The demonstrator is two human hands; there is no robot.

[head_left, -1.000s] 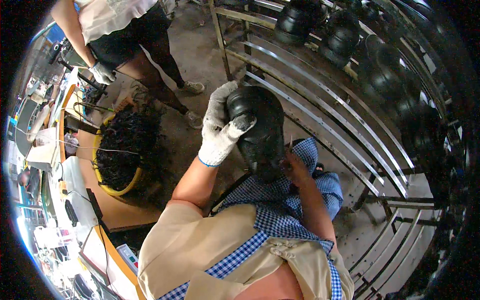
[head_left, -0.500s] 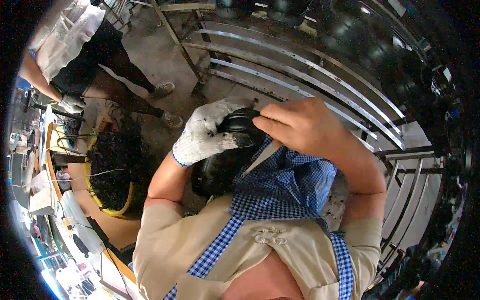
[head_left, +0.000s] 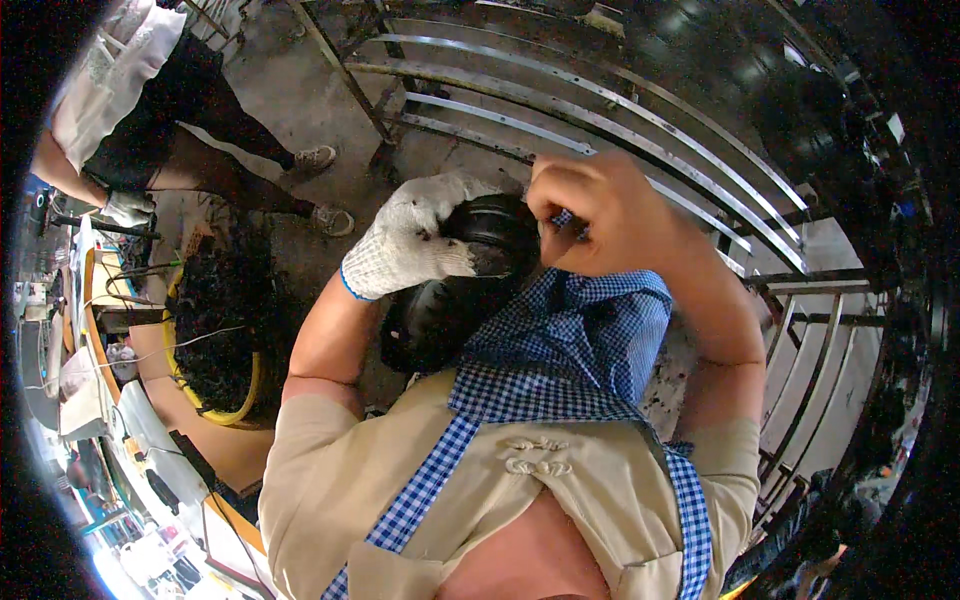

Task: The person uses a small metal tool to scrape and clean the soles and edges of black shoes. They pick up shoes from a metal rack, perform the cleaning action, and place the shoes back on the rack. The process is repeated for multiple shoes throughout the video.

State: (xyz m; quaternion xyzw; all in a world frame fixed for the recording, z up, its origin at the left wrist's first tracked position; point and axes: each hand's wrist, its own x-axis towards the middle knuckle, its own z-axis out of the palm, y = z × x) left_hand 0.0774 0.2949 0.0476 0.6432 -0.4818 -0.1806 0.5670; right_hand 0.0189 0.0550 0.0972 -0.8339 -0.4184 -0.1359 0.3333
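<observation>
My left hand (head_left: 415, 240), in a white knitted glove with dark smudges, is wrapped around a glossy black moulded piece (head_left: 490, 232) with ridged, rounded edges. Below the glove, a larger rounded black part (head_left: 430, 325) hangs in front of my body; I cannot tell whether the two are one item. My bare right hand (head_left: 590, 215) is curled closed at the right edge of the black piece. A bit of blue checked cloth shows between its fingers. Whatever they pinch is hidden. Under both hands lies my blue-and-white checked apron (head_left: 570, 330).
Long metal rack rails (head_left: 560, 120) run across the far side and right. At the left, another person (head_left: 150, 130) stands beside a cluttered bench (head_left: 110, 370). A yellow-rimmed container (head_left: 215, 415) full of black scraps sits nearer me.
My right hand has moved up slightly and its fingers have curled in tighter. A pale, tapering strip below it has gone out of sight. My left hand keeps its grip.
</observation>
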